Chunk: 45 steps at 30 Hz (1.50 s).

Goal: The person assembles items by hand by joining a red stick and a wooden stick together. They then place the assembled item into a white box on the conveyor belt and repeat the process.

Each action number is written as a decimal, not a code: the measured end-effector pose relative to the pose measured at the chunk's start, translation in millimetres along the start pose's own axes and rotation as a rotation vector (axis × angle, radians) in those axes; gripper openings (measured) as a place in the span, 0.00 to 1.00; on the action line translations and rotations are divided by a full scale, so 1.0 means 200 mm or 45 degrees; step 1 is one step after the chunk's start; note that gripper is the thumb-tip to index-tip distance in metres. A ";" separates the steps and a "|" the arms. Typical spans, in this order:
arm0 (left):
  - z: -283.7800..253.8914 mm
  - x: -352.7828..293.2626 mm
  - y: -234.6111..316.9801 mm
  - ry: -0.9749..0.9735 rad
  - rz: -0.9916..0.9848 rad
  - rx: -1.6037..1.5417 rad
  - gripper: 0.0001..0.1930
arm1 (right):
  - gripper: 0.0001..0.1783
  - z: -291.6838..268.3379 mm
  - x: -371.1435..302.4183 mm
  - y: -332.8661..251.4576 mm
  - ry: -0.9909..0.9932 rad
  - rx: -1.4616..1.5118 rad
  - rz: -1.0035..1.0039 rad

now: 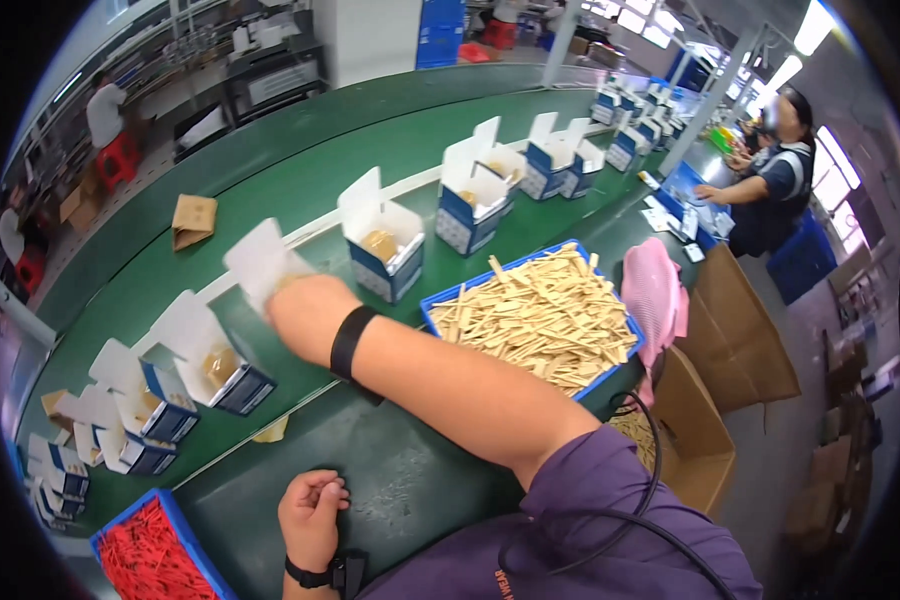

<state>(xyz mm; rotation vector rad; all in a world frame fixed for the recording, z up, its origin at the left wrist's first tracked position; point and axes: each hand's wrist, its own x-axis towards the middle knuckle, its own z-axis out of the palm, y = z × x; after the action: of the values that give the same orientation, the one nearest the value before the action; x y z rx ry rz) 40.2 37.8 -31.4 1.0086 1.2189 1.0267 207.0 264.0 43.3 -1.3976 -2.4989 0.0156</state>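
My right hand [315,318] reaches across the belt to an upright white-and-blue carton [260,262] with its lid raised. The fingers are hidden at the carton's mouth, so what they hold does not show. Near the bench edge, my left hand [312,508] rests with its fingers curled and nothing visible in them. To the right of the reached-for carton, another open carton [383,250] holds a round tan item [380,243]. On the left side, an open carton [232,375] tilts back with a similar item [219,362] inside.
Several more open cartons line the green conveyor belt [300,185]. A blue tray of flat wooden sticks [535,320] lies under my right forearm's far side. A blue tray of red sticks [155,550] sits at lower left. A co-worker [770,180] stands at far right.
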 end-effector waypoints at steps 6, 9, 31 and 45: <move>-0.02 -0.04 0.00 0.034 -0.016 0.067 0.07 | 0.15 -0.24 -0.54 -0.20 0.845 0.727 -0.254; 0.01 0.00 0.00 0.009 -0.003 0.077 0.07 | 0.15 -0.26 -0.96 -0.21 0.510 0.841 -0.175; 0.01 -0.22 0.05 0.094 0.136 0.452 0.07 | 0.30 -0.31 -2.15 1.22 0.642 -0.243 1.001; -0.39 -0.77 0.16 0.774 0.232 0.733 0.08 | 0.09 -0.50 -2.35 0.85 0.277 0.316 1.198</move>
<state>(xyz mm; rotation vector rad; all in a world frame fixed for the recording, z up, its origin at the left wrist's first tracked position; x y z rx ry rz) -48.7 -99.8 29.9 1.3103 2.0284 1.2006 605.5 -51.0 3.9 -2.1551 -1.4193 0.3227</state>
